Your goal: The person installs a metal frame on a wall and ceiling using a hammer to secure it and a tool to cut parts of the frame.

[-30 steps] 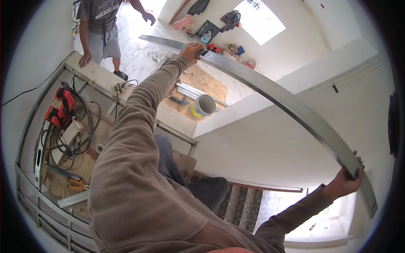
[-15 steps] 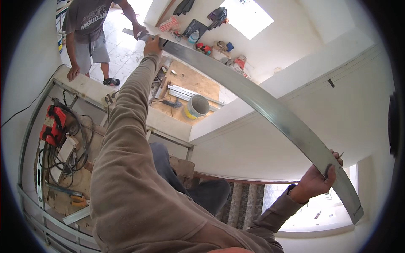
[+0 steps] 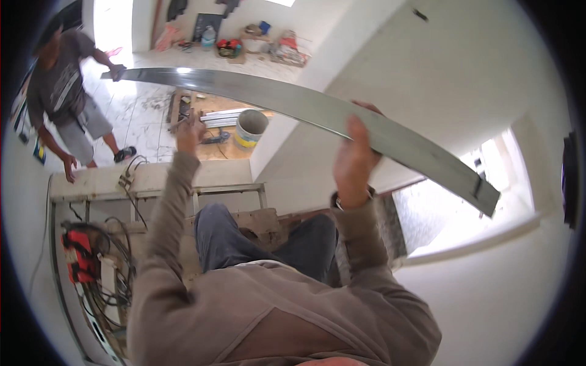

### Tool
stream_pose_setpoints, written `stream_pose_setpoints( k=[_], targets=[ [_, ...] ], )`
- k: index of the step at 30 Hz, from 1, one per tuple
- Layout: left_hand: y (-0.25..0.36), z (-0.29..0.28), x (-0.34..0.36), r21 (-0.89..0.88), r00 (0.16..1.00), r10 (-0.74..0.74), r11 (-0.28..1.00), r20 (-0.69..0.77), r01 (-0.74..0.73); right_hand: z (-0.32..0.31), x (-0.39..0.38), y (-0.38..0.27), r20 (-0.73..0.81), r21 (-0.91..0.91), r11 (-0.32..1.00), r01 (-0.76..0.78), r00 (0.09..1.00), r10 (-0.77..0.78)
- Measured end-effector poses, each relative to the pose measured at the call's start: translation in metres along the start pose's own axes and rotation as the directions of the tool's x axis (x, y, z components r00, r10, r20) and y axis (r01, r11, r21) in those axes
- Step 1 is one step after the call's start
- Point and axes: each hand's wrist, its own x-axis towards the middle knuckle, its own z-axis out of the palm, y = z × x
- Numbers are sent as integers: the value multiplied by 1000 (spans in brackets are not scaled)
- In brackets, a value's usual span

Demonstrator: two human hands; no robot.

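Observation:
A long, flat galvanized metal profile [image 3: 268, 93] spans the view from upper left to lower right, bowed by the lens. My right hand [image 3: 355, 161] is closed on it right of its middle, thumb on the near face, fingertips behind the upper edge. Its right end hangs free beside a bright window opening. At the far left end, another person's hand [image 3: 116, 72] holds it. My left hand [image 3: 191, 133] is raised below the profile, apart from it, with thumb and fingers spread and slightly blurred. I see nothing clear in it.
Beneath me is a metal-framed platform [image 3: 165, 194] with a red machine [image 3: 79, 255] and coiled black cables. Lower down stands a bucket [image 3: 251, 127] by metal profiles [image 3: 220, 116] and a power tool. The other person [image 3: 67, 79] stands left, beside a ledge. White walls enclose the right.
My left hand has let go of the profile and dropped below it. My right hand has shifted along it toward the middle. The view has turned, and the other person still holds the far end.

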Motion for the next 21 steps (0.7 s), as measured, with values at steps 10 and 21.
stream_pose_setpoints(
  k=[10, 21],
  targets=[
    [194, 119, -242, -519, 658, 139, 740, 740, 428, 17, -21, 112, 651, -292, 838, 461, 737, -178],
    [143, 85, -186, -714, 973, -148, 661, 177, 230, -66, -126, 220, 724, -598, 790, 137, 516, 459]
  ],
)
